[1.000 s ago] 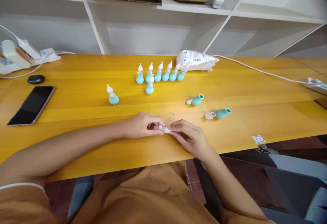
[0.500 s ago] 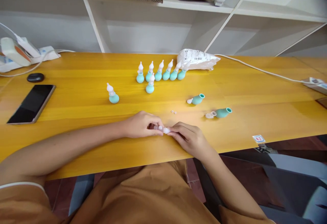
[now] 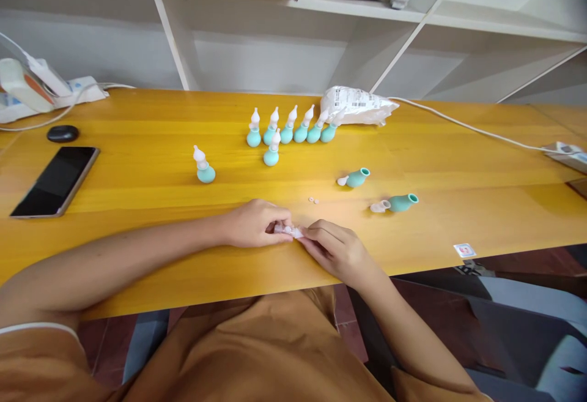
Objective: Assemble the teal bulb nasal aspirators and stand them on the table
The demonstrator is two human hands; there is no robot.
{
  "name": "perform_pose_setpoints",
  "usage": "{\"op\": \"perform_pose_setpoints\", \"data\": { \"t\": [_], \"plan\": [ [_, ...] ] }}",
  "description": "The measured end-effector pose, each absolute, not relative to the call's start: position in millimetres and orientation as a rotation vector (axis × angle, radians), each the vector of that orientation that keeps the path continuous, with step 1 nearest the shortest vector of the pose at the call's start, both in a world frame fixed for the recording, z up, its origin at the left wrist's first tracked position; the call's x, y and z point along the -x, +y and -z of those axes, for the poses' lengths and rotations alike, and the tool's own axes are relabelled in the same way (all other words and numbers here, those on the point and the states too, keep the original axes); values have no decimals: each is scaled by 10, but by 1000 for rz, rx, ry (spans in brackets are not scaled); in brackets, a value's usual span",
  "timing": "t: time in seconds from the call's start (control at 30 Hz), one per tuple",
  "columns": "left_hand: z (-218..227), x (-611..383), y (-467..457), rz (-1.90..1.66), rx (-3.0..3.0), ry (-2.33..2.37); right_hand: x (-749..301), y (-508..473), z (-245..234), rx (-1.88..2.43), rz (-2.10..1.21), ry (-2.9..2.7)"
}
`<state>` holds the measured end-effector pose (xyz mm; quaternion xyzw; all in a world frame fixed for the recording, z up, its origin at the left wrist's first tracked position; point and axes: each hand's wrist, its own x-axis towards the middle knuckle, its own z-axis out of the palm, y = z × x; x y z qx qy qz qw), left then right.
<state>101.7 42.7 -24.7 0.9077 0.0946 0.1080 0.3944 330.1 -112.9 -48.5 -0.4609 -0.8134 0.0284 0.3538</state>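
Note:
Near the front edge of the yellow table (image 3: 137, 255), my left hand (image 3: 254, 223) and my right hand (image 3: 337, 249) meet, both pinching one small clear plastic tip (image 3: 288, 230) between their fingertips. Several finished teal bulbs with white tips (image 3: 293, 130) stand in a row at the back, one more in front of the row (image 3: 271, 152) and another alone (image 3: 204, 166) to the left. Two teal bulbs (image 3: 356, 177) (image 3: 402, 202) lie on their sides to the right, each with a loose clear tip beside it. Tiny white bits (image 3: 313, 199) lie just beyond my hands.
A crumpled white plastic bag (image 3: 358, 105) sits behind the row. A black phone (image 3: 55, 180), a small black oval object (image 3: 63, 133) and a white device with cables (image 3: 27, 87) are at the left. A white cable (image 3: 463, 125) runs to a power strip (image 3: 568, 154). White shelves stand behind.
My hands stay together on the clear tip, with only slight finger movement. The view has shifted a little.

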Motion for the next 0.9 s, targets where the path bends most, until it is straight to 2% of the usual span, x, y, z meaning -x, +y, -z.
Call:
{"op": "perform_pose_setpoints", "data": {
  "t": [0.43, 0.9],
  "plan": [
    [253, -962, 445, -308, -2173, 122, -3269, -1146, 429, 1130, -262, -1997],
    [216, -973, 133, -392, -1997, 404, -3292, -1151, 376, 1082, -125, -1945]
  ]
}}
